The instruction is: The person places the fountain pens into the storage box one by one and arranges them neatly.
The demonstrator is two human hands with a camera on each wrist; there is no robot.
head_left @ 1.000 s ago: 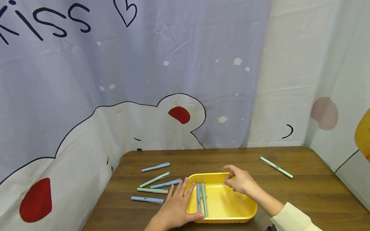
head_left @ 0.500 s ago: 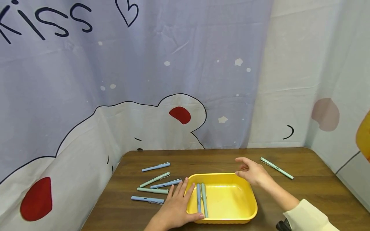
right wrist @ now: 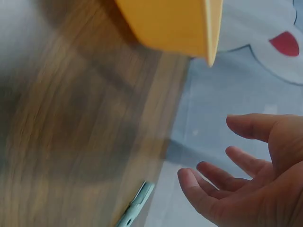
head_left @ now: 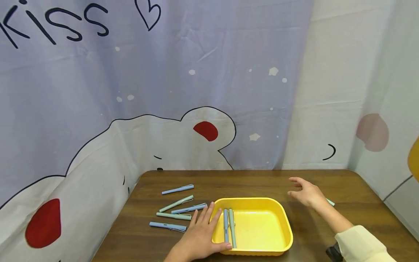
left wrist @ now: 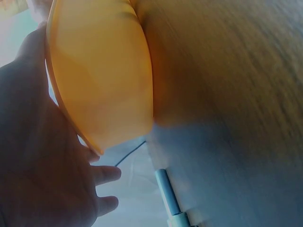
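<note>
My left hand (head_left: 200, 233) rests with spread, straight fingers across the left rim of a yellow tray (head_left: 262, 251); in the left wrist view it lies along the tray's edge. Inside the tray, a blue pen (head_left: 226, 226) and a green pen (head_left: 232, 229) lie side by side at the left. My right hand (head_left: 307, 193) hovers above the table, right of the tray, fingers loosely bent and holding nothing. A light green pen (head_left: 330, 202) is mostly hidden behind that hand; the right wrist view shows this green pen (right wrist: 136, 205) below the fingers.
Left of the tray lie several pens: a blue pen (head_left: 178, 189) at the back, green pens around the middle, and a blue pen (head_left: 168, 226) nearest the front. A printed curtain (head_left: 255, 91) hangs behind the wooden table (head_left: 248, 182).
My right hand has moved from above the tray to the right, over the table, and now covers most of the light green pen. My left hand stays on the tray's rim.
</note>
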